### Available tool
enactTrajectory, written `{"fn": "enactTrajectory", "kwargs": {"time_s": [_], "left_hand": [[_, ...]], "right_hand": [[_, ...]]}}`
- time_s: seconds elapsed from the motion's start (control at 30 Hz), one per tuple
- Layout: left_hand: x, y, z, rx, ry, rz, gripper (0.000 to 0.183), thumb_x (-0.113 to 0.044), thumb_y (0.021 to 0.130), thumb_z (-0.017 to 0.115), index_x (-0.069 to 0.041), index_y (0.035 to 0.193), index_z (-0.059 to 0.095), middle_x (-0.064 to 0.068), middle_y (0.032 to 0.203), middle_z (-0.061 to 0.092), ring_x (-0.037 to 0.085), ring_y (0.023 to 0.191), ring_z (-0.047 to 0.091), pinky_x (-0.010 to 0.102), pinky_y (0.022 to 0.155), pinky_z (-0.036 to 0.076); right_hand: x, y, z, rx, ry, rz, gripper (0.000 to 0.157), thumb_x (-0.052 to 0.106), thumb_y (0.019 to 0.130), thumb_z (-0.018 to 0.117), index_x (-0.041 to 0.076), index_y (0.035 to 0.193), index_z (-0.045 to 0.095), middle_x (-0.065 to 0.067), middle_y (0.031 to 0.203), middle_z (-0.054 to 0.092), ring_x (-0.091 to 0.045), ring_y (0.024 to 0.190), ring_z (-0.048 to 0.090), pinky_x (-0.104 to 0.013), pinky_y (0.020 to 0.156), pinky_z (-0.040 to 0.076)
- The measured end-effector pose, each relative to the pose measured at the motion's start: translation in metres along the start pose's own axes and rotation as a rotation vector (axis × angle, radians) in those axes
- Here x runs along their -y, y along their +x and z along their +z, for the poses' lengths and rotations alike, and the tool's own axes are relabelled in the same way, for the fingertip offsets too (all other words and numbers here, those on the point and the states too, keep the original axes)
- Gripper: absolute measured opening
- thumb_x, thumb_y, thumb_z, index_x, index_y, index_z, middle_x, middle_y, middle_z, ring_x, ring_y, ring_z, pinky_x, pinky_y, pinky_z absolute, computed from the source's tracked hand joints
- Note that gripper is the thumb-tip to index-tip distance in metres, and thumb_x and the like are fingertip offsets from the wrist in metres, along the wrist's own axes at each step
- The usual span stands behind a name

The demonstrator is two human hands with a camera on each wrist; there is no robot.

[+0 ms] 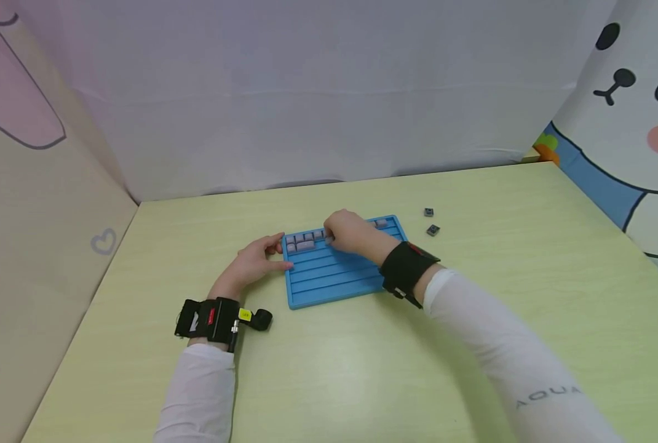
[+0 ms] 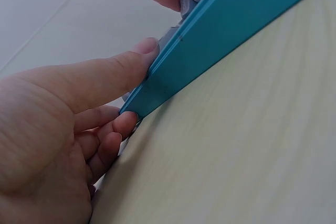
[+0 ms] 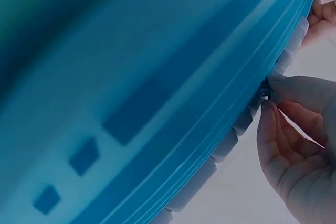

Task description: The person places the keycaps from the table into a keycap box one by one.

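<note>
A blue ridged tray (image 1: 329, 274) lies on the table, with grey-lilac keycaps (image 1: 305, 245) in its upper rows at the left. My left hand (image 1: 257, 261) holds the tray's left side near the upper corner. In the left wrist view the thumb (image 2: 121, 72) presses the rim and curled fingers (image 2: 113, 135) touch the corner. My right hand (image 1: 351, 231) is over the top row, pinching a small keycap (image 2: 187, 6) between thumb and fingers. The right wrist view shows this small piece (image 3: 266, 88) dark and partly hidden by the fingertips.
Two small dark square pieces (image 1: 428, 212) lie on the table (image 1: 500, 246) to the right of the tray. More keycaps (image 1: 381, 223) sit at the tray's upper right. A pale curtain (image 1: 329, 123) hangs behind the table, and printed panels stand at both sides.
</note>
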State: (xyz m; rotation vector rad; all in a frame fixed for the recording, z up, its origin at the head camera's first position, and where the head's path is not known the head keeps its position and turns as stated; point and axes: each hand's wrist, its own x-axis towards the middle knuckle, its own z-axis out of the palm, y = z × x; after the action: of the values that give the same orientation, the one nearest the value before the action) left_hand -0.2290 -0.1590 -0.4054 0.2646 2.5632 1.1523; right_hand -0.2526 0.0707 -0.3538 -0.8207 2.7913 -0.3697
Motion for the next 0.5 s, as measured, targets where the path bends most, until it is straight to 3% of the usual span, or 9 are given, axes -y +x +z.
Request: {"fn": "enactTrajectory", "kwargs": {"time_s": [0.5], "left_hand": [[-0.0025, -0.0005, -0.0006, -0.002, 0.002, 0.006, 0.078, -0.022, 0.083, 0.074, -0.004, 0.147, 0.032, 0.008, 0.107, 0.047, 0.025, 0.103, 0.04, 0.038, 0.087, 0.029]], "right_hand": [[0.0023, 0.0009, 0.0054, -0.021, -0.019, -0.021, 0.012, 0.007, 0.092, 0.059, 0.001, 0.092, 0.069, -0.012, 0.091, 0.065, -0.022, 0.081, 0.056, -0.034, 0.076, 0.048]]}}
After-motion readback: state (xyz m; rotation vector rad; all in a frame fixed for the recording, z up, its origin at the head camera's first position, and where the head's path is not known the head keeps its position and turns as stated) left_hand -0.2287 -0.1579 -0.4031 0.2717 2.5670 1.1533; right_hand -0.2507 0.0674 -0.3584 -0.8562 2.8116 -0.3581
